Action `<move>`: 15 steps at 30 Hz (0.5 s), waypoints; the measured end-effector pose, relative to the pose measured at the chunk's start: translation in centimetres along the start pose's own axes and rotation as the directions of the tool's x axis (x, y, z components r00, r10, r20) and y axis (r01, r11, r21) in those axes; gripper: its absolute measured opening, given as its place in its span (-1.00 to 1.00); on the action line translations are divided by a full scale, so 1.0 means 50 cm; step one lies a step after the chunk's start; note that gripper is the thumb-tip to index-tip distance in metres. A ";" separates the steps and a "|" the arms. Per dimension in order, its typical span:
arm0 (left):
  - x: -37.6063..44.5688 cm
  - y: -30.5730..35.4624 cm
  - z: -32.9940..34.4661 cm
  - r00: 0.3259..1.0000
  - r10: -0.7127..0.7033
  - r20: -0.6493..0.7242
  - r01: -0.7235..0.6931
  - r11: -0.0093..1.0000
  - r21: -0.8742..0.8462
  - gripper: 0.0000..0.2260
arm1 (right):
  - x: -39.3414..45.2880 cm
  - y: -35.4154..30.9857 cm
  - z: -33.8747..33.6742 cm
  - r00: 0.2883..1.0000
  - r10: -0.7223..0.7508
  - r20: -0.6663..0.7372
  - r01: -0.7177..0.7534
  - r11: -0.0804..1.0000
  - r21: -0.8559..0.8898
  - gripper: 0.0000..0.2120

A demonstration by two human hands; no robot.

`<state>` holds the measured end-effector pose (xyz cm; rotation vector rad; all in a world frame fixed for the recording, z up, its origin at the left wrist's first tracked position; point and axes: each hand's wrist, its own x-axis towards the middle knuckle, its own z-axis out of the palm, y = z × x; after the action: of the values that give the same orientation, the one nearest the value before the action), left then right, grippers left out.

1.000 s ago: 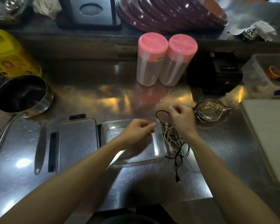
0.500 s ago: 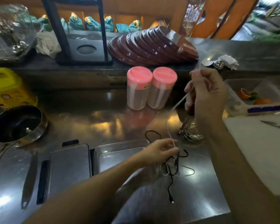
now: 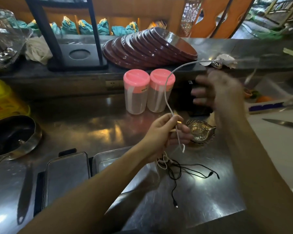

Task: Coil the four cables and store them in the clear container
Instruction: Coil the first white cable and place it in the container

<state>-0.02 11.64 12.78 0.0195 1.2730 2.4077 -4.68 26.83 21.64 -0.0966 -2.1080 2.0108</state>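
White cable (image 3: 166,92) rises in an arc from the left hand (image 3: 161,132), whose fingers pinch it, probably to anchor the first loop. Right hand (image 3: 218,93) is blurred; I cannot tell if it grips anything. Other cables (image 3: 178,168) lie tangled on the bench (image 3: 201,200) just below the left hand, beside the clear container (image 3: 105,159) under that forearm.

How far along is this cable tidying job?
Barely begun. Nothing looks stored: the clear container shows no cable inside. In hand: the left hand pinches the white cable, which arcs up toward the blurred right hand. Left: the black cables lie tangled on the counter.
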 end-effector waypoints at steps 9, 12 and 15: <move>-0.006 0.092 -0.030 0.995 0.094 -0.027 -0.098 0.944 -0.315 -0.81 | -0.135 0.155 -0.016 0.647 0.276 0.711 -0.191 0.961 -0.200 -0.71; -0.014 0.122 -0.040 0.980 0.179 -0.085 -0.197 0.927 -0.319 -0.79 | -0.128 0.170 -0.004 0.731 0.219 0.646 -0.106 0.972 -0.210 -0.88; -0.031 0.174 -0.050 0.949 0.270 -0.164 -0.312 0.880 -0.359 -0.80 | -0.104 0.222 -0.005 0.856 0.163 0.491 0.110 0.871 -0.479 -0.76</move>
<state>-2.19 4.79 18.48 -0.0357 0.8700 2.9199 -0.77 26.67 10.02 0.3847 -2.9389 1.5678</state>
